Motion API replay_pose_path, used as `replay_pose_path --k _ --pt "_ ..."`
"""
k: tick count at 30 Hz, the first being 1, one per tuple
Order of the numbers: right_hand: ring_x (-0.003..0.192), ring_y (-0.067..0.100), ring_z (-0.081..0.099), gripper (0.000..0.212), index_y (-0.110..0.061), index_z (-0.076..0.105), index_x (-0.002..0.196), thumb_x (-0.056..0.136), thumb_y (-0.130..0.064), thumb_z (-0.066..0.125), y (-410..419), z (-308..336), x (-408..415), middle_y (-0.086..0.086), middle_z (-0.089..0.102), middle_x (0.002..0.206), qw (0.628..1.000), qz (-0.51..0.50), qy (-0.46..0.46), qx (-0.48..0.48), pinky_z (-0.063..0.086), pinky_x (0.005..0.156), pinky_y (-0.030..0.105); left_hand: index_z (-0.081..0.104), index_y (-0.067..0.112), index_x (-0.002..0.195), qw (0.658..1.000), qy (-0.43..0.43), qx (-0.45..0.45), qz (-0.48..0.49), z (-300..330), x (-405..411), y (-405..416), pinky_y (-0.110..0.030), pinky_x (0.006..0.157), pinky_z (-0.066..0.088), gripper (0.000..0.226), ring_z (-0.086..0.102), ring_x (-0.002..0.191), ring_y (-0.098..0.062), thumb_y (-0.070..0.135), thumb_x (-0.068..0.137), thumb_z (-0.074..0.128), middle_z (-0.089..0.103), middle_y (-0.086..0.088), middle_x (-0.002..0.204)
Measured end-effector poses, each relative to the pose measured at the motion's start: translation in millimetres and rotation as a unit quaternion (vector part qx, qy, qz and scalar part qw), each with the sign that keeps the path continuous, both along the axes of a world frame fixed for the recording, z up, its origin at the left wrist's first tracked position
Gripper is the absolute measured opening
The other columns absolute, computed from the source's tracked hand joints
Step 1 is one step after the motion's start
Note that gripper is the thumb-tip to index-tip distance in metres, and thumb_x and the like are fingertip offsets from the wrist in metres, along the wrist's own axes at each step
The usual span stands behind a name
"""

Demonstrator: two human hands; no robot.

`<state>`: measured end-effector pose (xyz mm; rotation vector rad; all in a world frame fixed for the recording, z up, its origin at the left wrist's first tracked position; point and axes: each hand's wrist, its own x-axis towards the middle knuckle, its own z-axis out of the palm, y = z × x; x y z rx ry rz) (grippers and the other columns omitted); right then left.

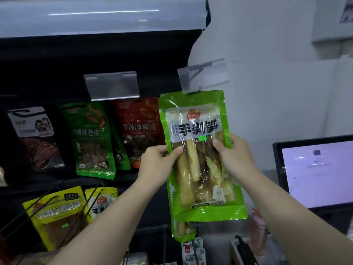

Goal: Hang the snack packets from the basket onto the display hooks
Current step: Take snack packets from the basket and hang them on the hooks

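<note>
hands: left (159,161) and right (232,155) both grip green bamboo-shoot packet (198,155) | packet top at hook tag (203,75)

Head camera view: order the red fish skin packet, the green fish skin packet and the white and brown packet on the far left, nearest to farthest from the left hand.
From the left hand:
1. Red fish skin packet, just above and left of it.
2. Green fish skin packet, further left.
3. White and brown packet, at the far left.

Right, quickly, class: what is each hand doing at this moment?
Left hand: closed on the left edge of the green bamboo shoot packet.
Right hand: closed on the same packet's right edge, thumb across its front.
</note>
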<state>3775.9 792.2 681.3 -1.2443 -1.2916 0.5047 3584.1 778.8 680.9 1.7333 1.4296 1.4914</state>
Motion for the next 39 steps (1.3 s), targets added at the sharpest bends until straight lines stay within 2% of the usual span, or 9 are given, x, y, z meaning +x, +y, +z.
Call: replay_pose_path --k 5,8,14,16,19,24,27,33,39 --pt "0.083 0.013 0.062 0.009 -0.024 0.064 0.085 0.093 -0.024 0.060 1.6 -8.9 -0.4 -0.009 0.067 0.084 0.999 -0.002 0.001 0.038 0.045 0.068 0.025 0.078 0.026 0.079 1.000 -0.012 0.013 -0.007 -6.6 1.3 3.6 -0.042 0.078 0.058 0.014 0.071 0.081 -0.015 0.036 0.085 0.070 0.076 0.004 0.079" --pt "0.084 0.012 0.064 0.006 -0.023 0.064 0.090 0.093 -0.026 0.060 -15.9 -18.7 0.6 -0.007 0.068 0.084 0.996 0.004 0.016 0.083 0.049 0.073 0.029 0.078 0.024 0.084 0.998 -0.032 0.034 -0.039 -12.0 0.5 -9.1 -0.028 0.071 0.056 0.011 0.070 0.080 -0.004 0.031 0.084 0.070 0.076 0.011 0.082" --pt "0.069 0.002 0.061 0.007 -0.029 0.063 0.085 0.091 -0.028 0.060 -50.6 -18.6 -0.5 -0.011 0.069 0.079 0.983 0.039 0.083 0.156 0.050 0.062 0.016 0.073 0.019 0.098 0.981 -0.086 0.108 -0.136 -12.5 0.8 -35.8 -0.016 0.071 0.054 0.021 0.070 0.090 -0.006 0.022 0.079 0.065 0.075 0.009 0.096" --pt "0.072 0.001 0.063 0.008 -0.034 0.062 0.086 0.090 -0.027 0.062 -56.0 -15.6 -1.2 -0.011 0.069 0.081 0.979 0.035 0.093 0.176 0.050 0.065 0.014 0.067 0.019 0.109 0.974 -0.090 0.132 -0.162 -8.6 2.4 -42.1 -0.015 0.076 0.054 0.030 0.069 0.096 -0.003 0.016 0.080 0.063 0.074 0.012 0.103" --pt "0.081 0.003 0.066 0.020 -0.044 0.060 0.089 0.089 -0.024 0.063 -63.4 -13.1 -2.5 -0.013 0.070 0.088 0.974 0.037 0.101 0.202 0.053 0.071 0.016 0.050 0.021 0.133 0.966 -0.080 0.161 -0.187 -2.3 2.9 -47.8 -0.017 0.086 0.052 0.054 0.064 0.109 -0.005 0.010 0.081 0.061 0.068 0.013 0.118" --pt "0.079 0.000 0.066 0.020 -0.041 0.057 0.094 0.091 -0.022 0.062 -71.1 -7.7 -1.3 -0.018 0.068 0.089 0.973 0.032 0.101 0.207 0.051 0.067 0.011 0.035 0.022 0.146 0.965 -0.065 0.170 -0.191 5.0 4.9 -52.7 -0.017 0.091 0.051 0.069 0.060 0.117 -0.004 0.008 0.083 0.061 0.062 0.011 0.130" --pt "0.069 -0.003 0.062 0.019 -0.040 0.057 0.093 0.092 -0.021 0.060 -69.0 -2.9 -0.7 -0.022 0.065 0.083 0.975 0.032 0.099 0.194 0.046 0.056 0.006 0.034 0.029 0.146 0.967 -0.054 0.165 -0.187 10.0 6.3 -51.0 -0.019 0.095 0.050 0.070 0.058 0.120 -0.004 0.013 0.084 0.062 0.060 0.010 0.133" --pt "0.079 0.006 0.066 0.014 -0.037 0.059 0.095 0.092 -0.023 0.061 -62.1 -1.4 -0.1 -0.011 0.069 0.086 0.981 0.031 0.080 0.174 0.049 0.066 0.015 0.039 0.039 0.137 0.969 -0.048 0.159 -0.181 12.2 5.8 -47.7 -0.018 0.093 0.050 0.064 0.060 0.116 -0.002 0.016 0.083 0.062 0.063 0.016 0.127" --pt "0.082 0.008 0.067 0.014 -0.037 0.059 0.096 0.093 -0.023 0.061 -58.8 -4.9 -0.9 -0.010 0.070 0.086 0.984 0.027 0.077 0.159 0.052 0.073 0.029 0.037 0.036 0.143 0.975 -0.020 0.148 -0.167 9.6 3.2 -43.5 -0.031 0.101 0.049 0.065 0.058 0.121 -0.006 0.015 0.086 0.063 0.059 0.011 0.134"
